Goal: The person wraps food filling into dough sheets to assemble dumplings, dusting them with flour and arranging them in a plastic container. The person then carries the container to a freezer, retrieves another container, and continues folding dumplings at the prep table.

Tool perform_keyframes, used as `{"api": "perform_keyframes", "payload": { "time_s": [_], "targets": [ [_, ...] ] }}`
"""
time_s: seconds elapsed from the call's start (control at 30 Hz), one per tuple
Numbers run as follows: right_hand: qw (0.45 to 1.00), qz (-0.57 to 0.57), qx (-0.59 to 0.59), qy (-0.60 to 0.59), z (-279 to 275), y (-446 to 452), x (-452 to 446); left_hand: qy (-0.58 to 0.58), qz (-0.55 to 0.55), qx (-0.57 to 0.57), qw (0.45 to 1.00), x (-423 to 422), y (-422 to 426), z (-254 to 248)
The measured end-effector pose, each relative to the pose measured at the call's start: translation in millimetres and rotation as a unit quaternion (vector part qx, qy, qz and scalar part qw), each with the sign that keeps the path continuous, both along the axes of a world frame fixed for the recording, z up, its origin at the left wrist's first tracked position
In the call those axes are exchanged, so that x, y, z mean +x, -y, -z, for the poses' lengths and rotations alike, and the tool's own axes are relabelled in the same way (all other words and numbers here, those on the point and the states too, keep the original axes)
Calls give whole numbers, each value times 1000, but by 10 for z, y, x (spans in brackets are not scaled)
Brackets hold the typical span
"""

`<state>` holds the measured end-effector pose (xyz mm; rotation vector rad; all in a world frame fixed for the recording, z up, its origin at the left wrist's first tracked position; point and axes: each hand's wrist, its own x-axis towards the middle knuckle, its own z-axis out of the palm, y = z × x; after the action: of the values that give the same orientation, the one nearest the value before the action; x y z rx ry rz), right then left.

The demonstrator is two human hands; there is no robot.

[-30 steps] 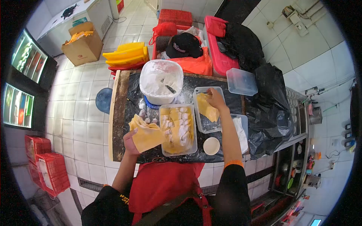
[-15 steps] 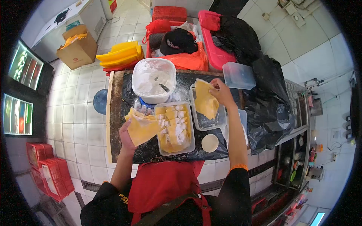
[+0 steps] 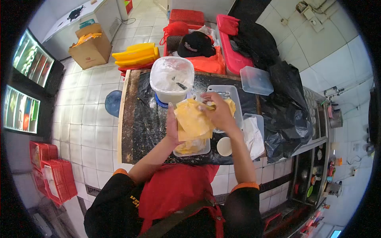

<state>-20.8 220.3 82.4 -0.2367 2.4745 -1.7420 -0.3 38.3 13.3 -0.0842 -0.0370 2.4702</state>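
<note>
A stack of thin yellow dough sheets is in my left hand, which grips its left edge. My right hand bends over the stack's upper right corner, its fingers closed on a dough sheet there. Another yellow sheet shows behind that hand, in a clear plastic container. Below the stack, a second clear container holds floury yellow pieces, mostly hidden. Just above my hands stands a white tub of flour with a dark-handled utensil in it.
A round pale cup stands right of the containers, beside a container with white cloth or paper. An empty clear box and black plastic sheeting lie further right. Crates with a black cap are beyond the table.
My left hand has brought the stack rightward over the filled container. The right hand has moved down and left to the stack, and a sheet now shows in the right-hand container.
</note>
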Motion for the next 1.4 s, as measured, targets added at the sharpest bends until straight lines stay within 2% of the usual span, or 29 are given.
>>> {"api": "perform_keyframes", "payload": {
  "time_s": [0.03,0.07,0.13,0.27,0.37,0.4,0.43,0.47,0.53,0.57,0.63,0.7,0.73,0.77,0.8,0.87,1.0,1.07,1.13,1.17,1.2,1.23,1.27,1.33,1.4],
  "targets": [
    [982,34,128,-138,103,64,66,-23,-6,1,1000,-1,-2,-15],
    [928,66,248,-271,177,104,137,-24,-12,0,1000,9,29,10],
    [931,62,253,-257,266,144,294,3,27,-115,993,45,84,116],
    [927,109,253,-255,275,268,460,-15,12,-145,989,110,88,149],
    [923,107,236,-284,375,244,575,-31,4,-120,992,133,40,61],
    [923,110,237,-283,380,271,613,-32,21,-172,984,120,37,137],
    [949,167,154,-217,386,320,649,-33,38,-223,974,118,24,207],
    [961,222,69,-148,391,333,684,-33,43,-222,974,121,-9,280],
    [964,225,58,-131,540,235,748,-131,-11,-423,896,124,-78,272],
    [967,223,44,-115,598,180,788,-130,-6,-423,897,122,-58,267],
    [961,261,59,-73,622,34,978,-27,15,-489,872,75,84,167],
    [951,297,75,-33,704,-192,1241,9,8,-479,878,-8,273,302],
    [918,297,250,-73,855,-343,1389,-4,-22,-473,881,-38,391,330],
    [855,287,417,-110,1001,-417,1526,-18,-52,-468,882,-53,465,351],
    [855,287,417,-108,1140,-428,1657,-17,-51,-468,882,-63,500,319],
    [803,299,515,28,1354,-437,1872,-34,-52,-530,846,-53,551,162],
    [823,258,502,67,1281,-399,1858,-54,-20,-568,821,5,484,2],
    [912,253,323,-6,1028,-303,1630,-141,-29,-562,815,73,427,11],
    [966,198,154,-63,693,-73,1438,-160,-14,-563,811,142,336,-86],
    [966,200,154,-63,550,33,1357,-178,-3,-564,806,172,301,-145],
    [969,146,160,-123,421,131,1282,-178,-3,-564,806,195,282,-193],
    [965,91,165,-182,363,202,1211,-193,19,-596,779,215,272,-236],
    [965,89,164,-184,376,253,1133,-207,40,-626,751,235,264,-256],
    [936,103,294,-165,447,311,1020,-210,16,-619,756,293,238,-255],
    [945,104,271,-148,532,299,953,-210,-12,-614,761,323,231,-244]
  ]
}}
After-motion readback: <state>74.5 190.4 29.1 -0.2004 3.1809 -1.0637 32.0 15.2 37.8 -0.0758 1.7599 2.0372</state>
